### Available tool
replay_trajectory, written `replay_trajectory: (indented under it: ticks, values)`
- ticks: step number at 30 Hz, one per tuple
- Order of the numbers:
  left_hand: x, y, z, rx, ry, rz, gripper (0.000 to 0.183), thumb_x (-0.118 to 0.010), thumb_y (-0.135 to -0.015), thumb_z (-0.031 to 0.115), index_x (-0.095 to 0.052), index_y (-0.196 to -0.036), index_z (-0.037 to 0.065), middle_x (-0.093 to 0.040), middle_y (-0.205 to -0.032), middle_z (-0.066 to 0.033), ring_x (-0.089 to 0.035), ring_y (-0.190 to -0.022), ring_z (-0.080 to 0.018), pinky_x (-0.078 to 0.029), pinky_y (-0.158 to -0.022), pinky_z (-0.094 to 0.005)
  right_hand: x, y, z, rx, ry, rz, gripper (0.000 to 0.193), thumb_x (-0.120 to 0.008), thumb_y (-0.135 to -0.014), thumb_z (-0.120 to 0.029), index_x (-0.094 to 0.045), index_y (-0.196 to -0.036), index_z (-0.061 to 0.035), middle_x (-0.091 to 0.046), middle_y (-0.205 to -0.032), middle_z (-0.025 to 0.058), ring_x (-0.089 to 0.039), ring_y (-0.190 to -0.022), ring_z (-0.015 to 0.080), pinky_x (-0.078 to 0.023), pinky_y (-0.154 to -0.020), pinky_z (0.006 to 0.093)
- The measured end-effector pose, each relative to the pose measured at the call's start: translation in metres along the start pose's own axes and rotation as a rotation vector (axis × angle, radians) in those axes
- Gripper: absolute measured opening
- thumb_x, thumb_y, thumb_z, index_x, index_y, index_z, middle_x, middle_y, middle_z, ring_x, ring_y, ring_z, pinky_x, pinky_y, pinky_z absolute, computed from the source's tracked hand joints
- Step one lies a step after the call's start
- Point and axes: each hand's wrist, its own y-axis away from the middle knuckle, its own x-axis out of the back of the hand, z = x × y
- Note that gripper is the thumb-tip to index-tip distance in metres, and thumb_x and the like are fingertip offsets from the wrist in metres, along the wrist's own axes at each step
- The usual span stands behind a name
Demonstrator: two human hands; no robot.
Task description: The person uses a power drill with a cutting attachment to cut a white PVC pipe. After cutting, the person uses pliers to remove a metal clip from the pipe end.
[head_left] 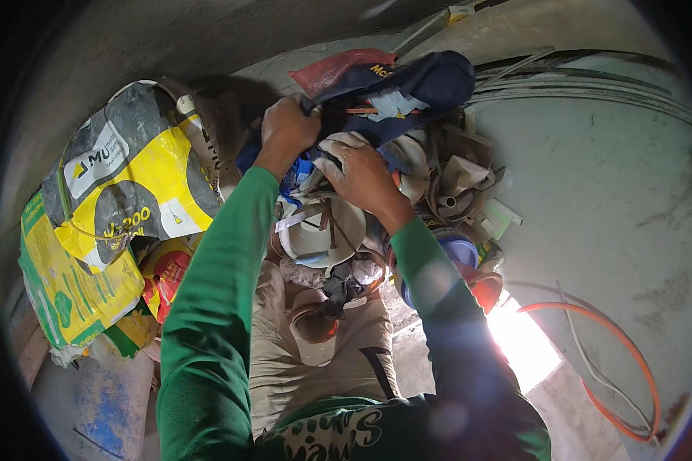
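A dark navy fabric bag [438, 77] lies spread at the far middle, with a crumpled pale blue cloth [396, 104] and a thin orange strip on it. My left hand [288, 131] is closed on the bag's left side, its fingers wrapped round the fabric. Close by, my right hand [361, 170] has its dusty fingers curled at the bag's near edge; what they grip is hidden. Bright blue material [296, 175] shows beneath, between the hands. Just nearer stands a whitish round bucket [342, 230] with tools or sticks in it.
Yellow, black and green printed sacks [131, 177] are heaped at left. Several buckets and scraps [469, 184] crowd the right of my hands. Long thin pipes [577, 84] run along the far right. An orange hose [623, 346] curves across the floor. A small reddish-brown container [313, 319] is between my legs.
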Motion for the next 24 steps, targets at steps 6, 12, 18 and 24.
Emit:
replay_trajectory:
  ticks: [6,12,18,24]
  values:
    - [-0.005,0.015,-0.029,0.051,0.337,0.232,0.025,-0.072,-0.093,0.029,-0.072,-0.103,0.006,-0.075,-0.096,-0.0213,-0.072,-0.096,-0.0416,-0.055,-0.086,-0.0479,0.023,-0.032,0.051,-0.546,-0.486,-0.125,0.037,-0.052,-0.102,-0.004,-0.062,-0.137,0.0027,-0.067,-0.136,0.0176,-0.069,-0.120,0.0238,-0.056,-0.097,0.0410]
    - [-0.003,0.016,-0.028,-0.008,0.370,0.249,0.025,-0.073,-0.092,0.027,-0.071,-0.103,0.005,-0.074,-0.095,-0.0226,-0.071,-0.096,-0.0429,-0.054,-0.087,-0.0479,0.015,-0.090,0.137,-0.194,0.552,-0.331,0.028,-0.065,-0.091,-0.019,-0.075,-0.104,0.0035,-0.072,-0.112,0.0295,-0.069,-0.111,0.0452,-0.056,-0.096,0.0494]
    - [-0.004,0.019,-0.031,-0.058,0.373,0.265,0.028,-0.074,-0.091,0.027,-0.070,-0.101,0.002,-0.074,-0.096,-0.0239,-0.071,-0.099,-0.0449,-0.055,-0.088,-0.0481,-0.040,-0.116,0.157,-0.287,0.678,-0.544,0.028,-0.058,-0.095,-0.022,-0.078,-0.107,-0.0056,-0.074,-0.115,0.0253,-0.072,-0.110,0.0406,-0.056,-0.096,0.0506]
    - [-0.009,0.021,-0.032,-0.142,0.316,0.300,0.025,-0.072,-0.096,0.025,-0.070,-0.106,0.003,-0.072,-0.084,-0.0210,-0.073,-0.082,-0.0374,-0.055,-0.077,-0.0407,-0.084,-0.121,0.177,-0.226,0.735,-0.604,0.033,-0.057,-0.099,-0.027,-0.075,-0.122,-0.0108,-0.072,-0.127,0.0213,-0.070,-0.118,0.0373,-0.054,-0.101,0.0513]
